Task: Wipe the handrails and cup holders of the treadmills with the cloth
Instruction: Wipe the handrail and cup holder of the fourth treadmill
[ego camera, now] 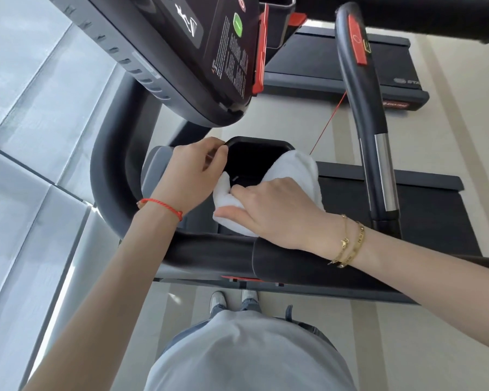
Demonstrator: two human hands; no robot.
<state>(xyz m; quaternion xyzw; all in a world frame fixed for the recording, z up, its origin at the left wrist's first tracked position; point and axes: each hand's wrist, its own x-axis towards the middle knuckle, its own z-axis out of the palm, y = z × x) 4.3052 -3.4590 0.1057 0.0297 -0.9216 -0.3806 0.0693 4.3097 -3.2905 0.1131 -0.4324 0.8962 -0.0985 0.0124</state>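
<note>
Right hand (268, 210), at frame centre, presses the cloth (294, 170) with fingers curled over it, on the near-right rim of the cup holder (254, 153). Left hand (192, 167) pinches the holder's left rim. Unwiped well lies just up-left of the cloth.

Cloth (291, 170) in cup holder (254, 145)
</note>
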